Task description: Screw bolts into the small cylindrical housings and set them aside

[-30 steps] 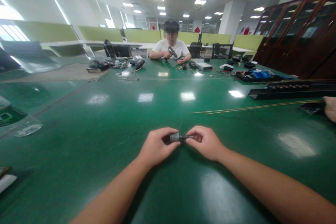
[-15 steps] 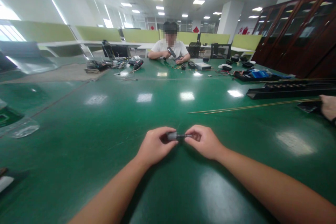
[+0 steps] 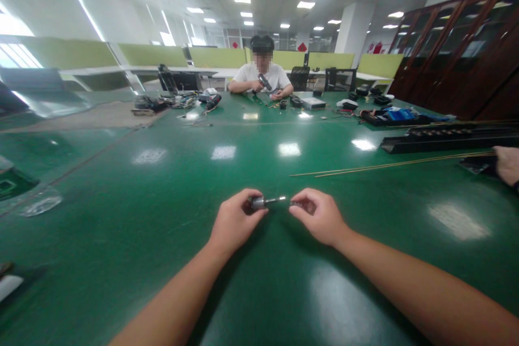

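My left hand (image 3: pixel 237 216) is closed around a small grey metal cylinder (image 3: pixel 258 203) with a thin shaft (image 3: pixel 275 200). The shaft points right and has a bright tip. Across a narrow gap, my right hand (image 3: pixel 318 215) is closed in a pinch, with a small dark piece (image 3: pixel 297 204) at the fingertips. What kind of part that is, I cannot make out, as the fingers cover most of it. Both hands are just over the green table (image 3: pixel 259 292).
Two thin brass-coloured rods (image 3: pixel 365 166) lie ahead to the right, by another person's hand (image 3: pixel 506 165). Behind them is a long black rail (image 3: pixel 438 140). Across the table a person (image 3: pixel 261 73) holds a power tool (image 3: pixel 265 82). Clear plastic (image 3: pixel 42 201) lies at left.
My left hand has drawn left and the shaft has come apart from my right fingers, so its bright tip now shows. My right hand has barely moved.
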Available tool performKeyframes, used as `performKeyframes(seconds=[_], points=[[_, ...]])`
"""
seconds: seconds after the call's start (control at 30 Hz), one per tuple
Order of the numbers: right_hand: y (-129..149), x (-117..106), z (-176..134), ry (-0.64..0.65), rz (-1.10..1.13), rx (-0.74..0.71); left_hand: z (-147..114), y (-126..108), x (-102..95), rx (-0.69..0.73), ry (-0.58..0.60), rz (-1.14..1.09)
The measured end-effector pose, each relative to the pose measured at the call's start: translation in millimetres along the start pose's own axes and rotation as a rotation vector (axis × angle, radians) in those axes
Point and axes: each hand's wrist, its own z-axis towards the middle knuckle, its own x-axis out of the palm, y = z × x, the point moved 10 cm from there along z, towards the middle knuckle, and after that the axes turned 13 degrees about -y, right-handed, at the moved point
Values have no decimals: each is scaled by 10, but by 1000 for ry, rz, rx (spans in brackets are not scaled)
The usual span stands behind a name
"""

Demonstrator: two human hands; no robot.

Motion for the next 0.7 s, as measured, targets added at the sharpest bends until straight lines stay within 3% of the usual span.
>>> performKeyframes(seconds=[0.1, 0.23, 0.5, 0.7], points=[[19, -12, 1, -5, 15, -3, 60, 151, -121, -110, -115, -45], [15, 139, -51, 121, 14, -5, 100, 305, -176, -215, -191, -166], [105, 285, -137, 250, 31, -75, 85, 300, -130, -228, -104, -89], [79, 302, -128, 257, 37, -103, 48, 180, -328, -237, -144, -56]])
